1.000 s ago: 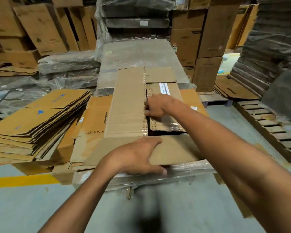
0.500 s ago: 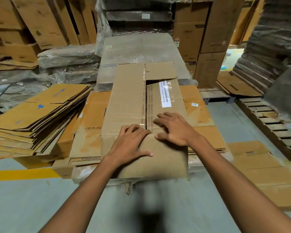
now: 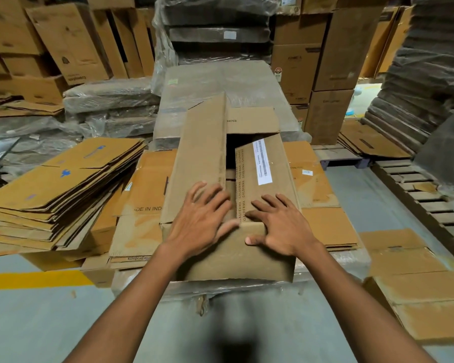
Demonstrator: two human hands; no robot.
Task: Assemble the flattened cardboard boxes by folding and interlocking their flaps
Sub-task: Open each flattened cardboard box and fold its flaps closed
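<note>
Pressing down with both palms, the person works the cardboard box (image 3: 233,184), which sits on a plastic-wrapped bundle of flat cartons (image 3: 220,82) serving as a worktop, just right of a stack of flattened boxes (image 3: 60,195). The left hand (image 3: 202,218) lies spread and flat on the long left flap (image 3: 199,163); the right hand (image 3: 278,226) lies spread on the labelled right flap (image 3: 262,176) and the near flap (image 3: 236,255). Neither grip closes around anything: fingers are extended, only bearing down. Corrugated board like this looks light and stiff but creases easily, so it likely handles best held along flap edges and fold lines, with pressure near the corners to tuck 1 flap under another. Compared with 0.5 s ago, the far end of the right flap has dropped into the box, opening a dark gap, the left flap's far end stands higher, and both hands sit closer to the near edge.
</note>
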